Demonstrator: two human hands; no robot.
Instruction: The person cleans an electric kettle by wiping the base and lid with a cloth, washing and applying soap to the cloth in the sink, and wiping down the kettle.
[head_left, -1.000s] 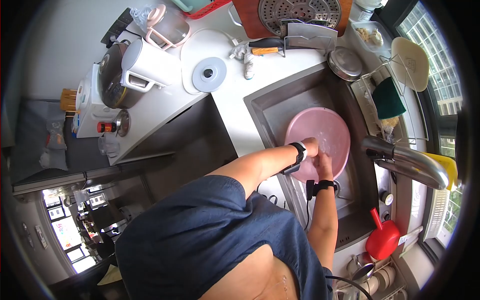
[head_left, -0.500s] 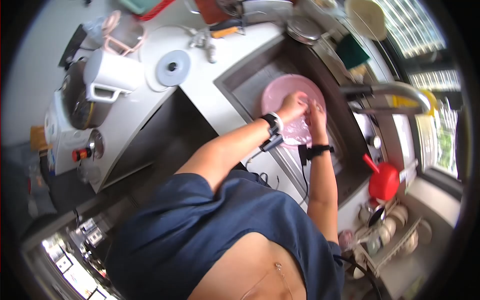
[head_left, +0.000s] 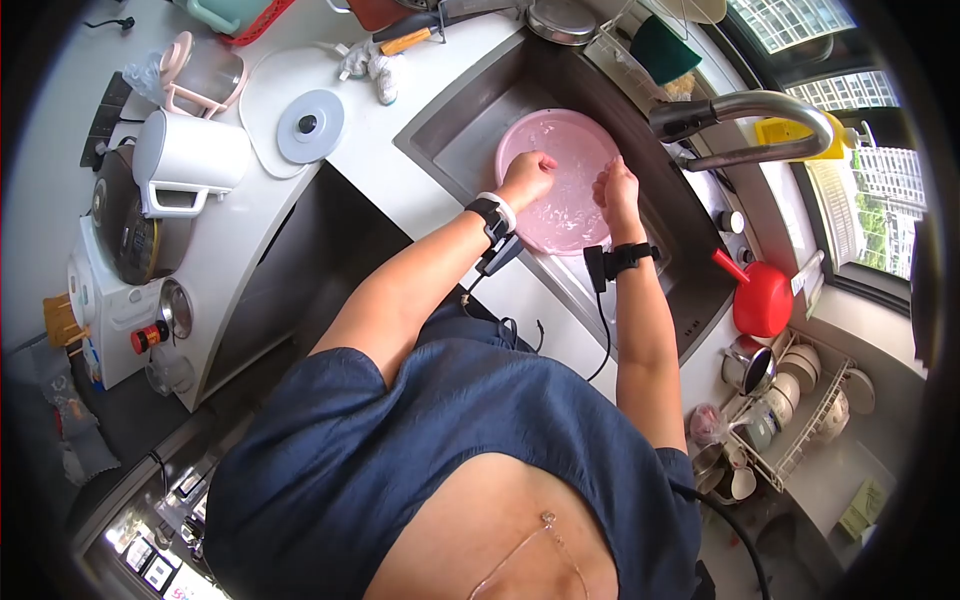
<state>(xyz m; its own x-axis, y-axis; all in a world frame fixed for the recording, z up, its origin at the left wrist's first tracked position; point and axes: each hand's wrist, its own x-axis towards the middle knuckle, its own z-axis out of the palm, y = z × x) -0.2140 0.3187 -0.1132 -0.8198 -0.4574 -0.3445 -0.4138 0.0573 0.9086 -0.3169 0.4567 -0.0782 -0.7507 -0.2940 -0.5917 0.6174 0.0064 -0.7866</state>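
Note:
A round pink basin (head_left: 507, 140) sits in the dark sink (head_left: 450, 150), with shiny glints across its inside that look like water. My left hand (head_left: 530, 178) reaches over the basin's left side, its fingers curled closed. Opposite it, my right hand (head_left: 618, 192) is at the right rim, fingers also bent inward. Whatever either hand may hold is too small or hidden to make out. Black straps with small devices are on both wrists, and a white band is on the left one.
A curved faucet (head_left: 770, 105) reaches over the sink from the right. A red ladle-like scoop (head_left: 763, 300) and a dish rack (head_left: 800, 460) are to the right. On the left counter are a grey lid (head_left: 295, 145) and a white kettle (head_left: 195, 155).
My hands were close together over the basin; now they are apart, one toward each side. The whole view has shifted slightly and become sharper.

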